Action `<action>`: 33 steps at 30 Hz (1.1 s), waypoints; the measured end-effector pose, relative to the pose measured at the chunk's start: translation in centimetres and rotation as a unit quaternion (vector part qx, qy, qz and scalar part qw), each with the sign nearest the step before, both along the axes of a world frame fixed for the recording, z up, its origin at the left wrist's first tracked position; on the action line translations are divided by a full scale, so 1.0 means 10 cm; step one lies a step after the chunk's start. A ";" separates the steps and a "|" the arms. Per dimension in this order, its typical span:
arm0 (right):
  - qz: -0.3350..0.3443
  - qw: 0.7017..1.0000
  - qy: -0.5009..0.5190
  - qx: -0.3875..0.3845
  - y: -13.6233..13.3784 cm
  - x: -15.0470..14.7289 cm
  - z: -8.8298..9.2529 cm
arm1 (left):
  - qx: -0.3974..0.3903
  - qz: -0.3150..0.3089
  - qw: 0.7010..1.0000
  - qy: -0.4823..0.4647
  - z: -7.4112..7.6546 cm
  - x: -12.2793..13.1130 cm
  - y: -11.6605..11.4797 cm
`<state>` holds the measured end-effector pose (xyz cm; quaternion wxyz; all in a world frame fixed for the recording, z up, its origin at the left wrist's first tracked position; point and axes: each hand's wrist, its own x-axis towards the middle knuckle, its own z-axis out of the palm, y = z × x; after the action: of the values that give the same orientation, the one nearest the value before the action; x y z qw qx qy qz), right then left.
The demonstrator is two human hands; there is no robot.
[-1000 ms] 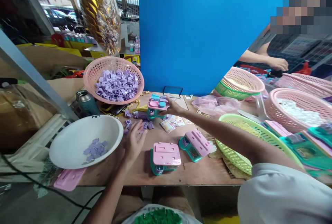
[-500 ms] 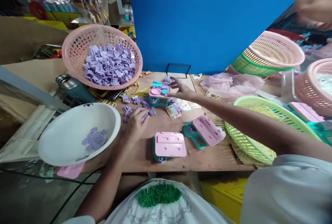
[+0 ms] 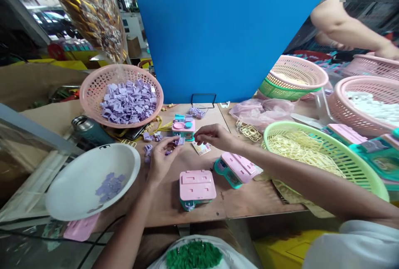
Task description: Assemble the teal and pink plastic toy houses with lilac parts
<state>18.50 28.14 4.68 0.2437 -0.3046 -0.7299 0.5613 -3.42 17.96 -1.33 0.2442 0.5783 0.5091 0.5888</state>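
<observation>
My left hand (image 3: 162,159) pinches a small purple plastic piece (image 3: 180,140) between thumb and fingertips. My right hand (image 3: 215,135) hovers just to the right of it, fingers curled together; whatever they may hold is hidden. Behind both hands stands a pink and teal toy kitchen (image 3: 179,125) with round pink and blue spots on top. More purple pieces (image 3: 148,149) lie loose left of my left hand. Printed sticker sheets (image 3: 202,148) lie under my right hand. Nearer me, two teal toys rest with pink bases up, one in front (image 3: 197,184) and one tilted to the right (image 3: 238,165).
A pink basket (image 3: 85,94) of purple pieces and a white bowl (image 3: 56,196) stand left, with a metal flask (image 3: 90,130) between. Right are a green basket (image 3: 378,182) of yellow frames and pink baskets (image 3: 335,99). A blue board (image 3: 218,36) rises behind. A co-worker's arm (image 3: 349,26) reaches in far right.
My left hand has lifted a purple piece from the table. My right hand has drawn back from the toy kitchen towards me. The camera view has shifted, and a co-worker's arm shows more.
</observation>
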 end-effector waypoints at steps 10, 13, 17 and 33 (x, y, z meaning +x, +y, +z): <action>0.010 0.958 0.163 -0.236 -0.48 -0.15 0.01 | -0.050 -0.057 0.986 -0.148 0.31 0.27 -0.39; -0.009 0.972 0.180 -0.150 -0.62 -0.12 0.02 | -0.152 -0.111 0.940 -0.286 0.31 0.30 -0.51; -0.040 0.979 0.198 -0.017 -0.83 -0.08 0.05 | -0.094 -0.084 0.957 -0.260 0.33 0.36 -0.64; -0.078 0.989 0.124 -0.021 -1.08 0.03 -0.01 | 0.005 -0.030 0.992 -0.123 0.19 0.45 -0.79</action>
<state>18.77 17.35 4.57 0.3694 -0.2935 -0.6560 0.5890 1.12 10.04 0.58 0.3194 0.5178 0.4548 0.6504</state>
